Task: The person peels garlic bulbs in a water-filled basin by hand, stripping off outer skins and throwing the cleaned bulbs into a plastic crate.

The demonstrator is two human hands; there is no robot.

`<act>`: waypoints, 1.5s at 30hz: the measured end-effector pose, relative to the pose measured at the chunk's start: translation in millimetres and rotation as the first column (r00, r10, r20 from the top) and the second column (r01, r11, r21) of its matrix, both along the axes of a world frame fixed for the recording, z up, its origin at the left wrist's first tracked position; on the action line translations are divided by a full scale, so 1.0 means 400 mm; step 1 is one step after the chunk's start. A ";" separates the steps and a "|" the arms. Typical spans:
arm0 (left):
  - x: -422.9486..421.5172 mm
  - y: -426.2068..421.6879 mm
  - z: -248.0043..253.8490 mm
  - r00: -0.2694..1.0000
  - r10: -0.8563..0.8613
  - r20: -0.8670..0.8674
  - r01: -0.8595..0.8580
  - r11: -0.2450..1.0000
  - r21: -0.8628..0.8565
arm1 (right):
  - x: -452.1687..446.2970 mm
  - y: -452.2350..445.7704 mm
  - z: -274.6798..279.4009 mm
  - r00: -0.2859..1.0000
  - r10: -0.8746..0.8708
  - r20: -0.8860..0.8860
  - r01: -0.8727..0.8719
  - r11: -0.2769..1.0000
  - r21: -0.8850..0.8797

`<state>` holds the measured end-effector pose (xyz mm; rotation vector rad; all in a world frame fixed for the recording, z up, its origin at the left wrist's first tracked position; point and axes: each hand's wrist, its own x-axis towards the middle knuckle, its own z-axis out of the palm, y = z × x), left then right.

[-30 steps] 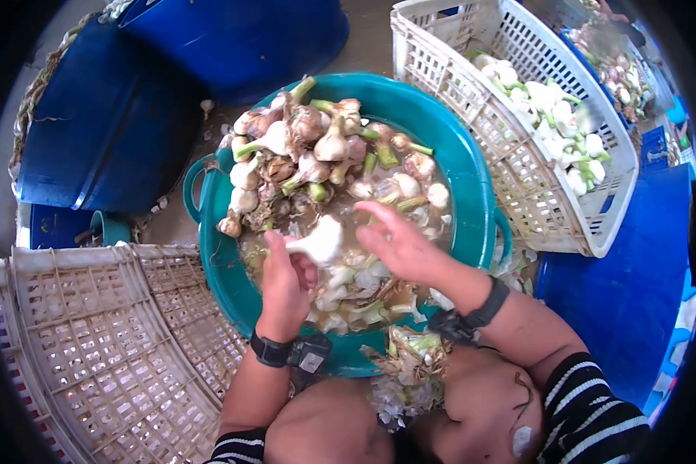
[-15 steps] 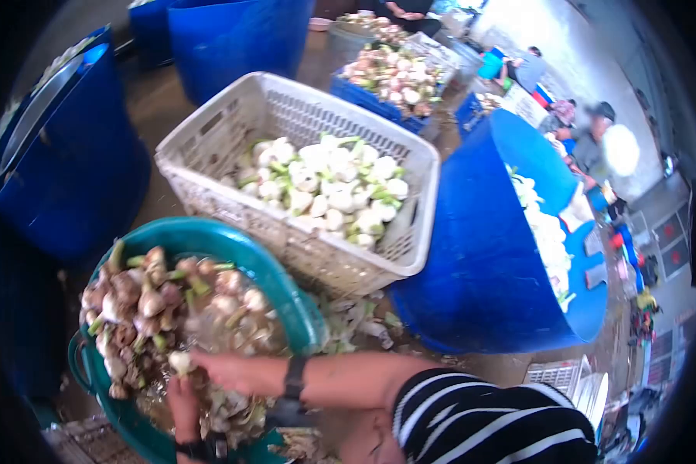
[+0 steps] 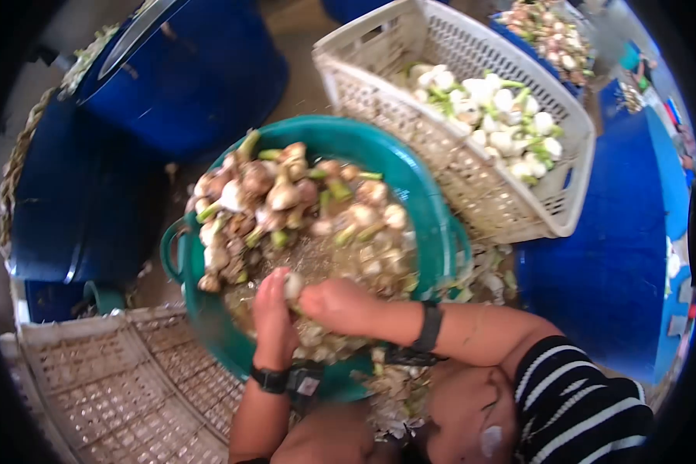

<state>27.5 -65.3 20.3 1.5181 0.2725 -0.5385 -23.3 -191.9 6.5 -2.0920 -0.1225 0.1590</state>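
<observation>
A pale garlic bulb [image 3: 292,286] is between my two hands, over the green tub [image 3: 433,201]. My left hand [image 3: 274,313] is closed against its left side, fingers pointing up. From the right, my right hand [image 3: 336,305] grips the bulb's lower edge; its fingertips are partly hidden. Just beyond my hands, a heap of unpeeled garlic bulbs [image 3: 263,185] with green stem stubs rises at the tub's back left. Murky water [image 3: 309,255] with floating bulbs and peels fills the rest.
A white crate [image 3: 456,178] holding peeled garlic [image 3: 503,116] stands behind the tub to the right. Large blue barrels [image 3: 185,85] stand at back left and right. An overturned-looking lattice crate [image 3: 93,379] lies at left. Peels [image 3: 491,274] litter the floor.
My view has swung left and down, so the tub and crate appear farther right. Both hands stay together at the garlic bulb over the tub.
</observation>
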 end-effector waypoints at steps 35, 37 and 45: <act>0.058 0.110 -0.071 0.856 0.254 -0.450 -0.482 0.707 -0.518 | -0.024 -0.129 0.079 0.990 -0.018 -0.142 0.128 0.551 0.825; 0.058 0.153 -0.097 0.814 0.229 -0.533 -0.527 0.677 -0.513 | 0.003 -0.201 0.155 0.971 -0.096 -0.221 0.235 0.183 0.954; 0.009 0.054 0.018 0.974 0.147 -0.170 -0.188 0.947 -0.260 | 0.002 -0.091 0.046 0.987 -0.129 -0.100 0.145 0.974 0.175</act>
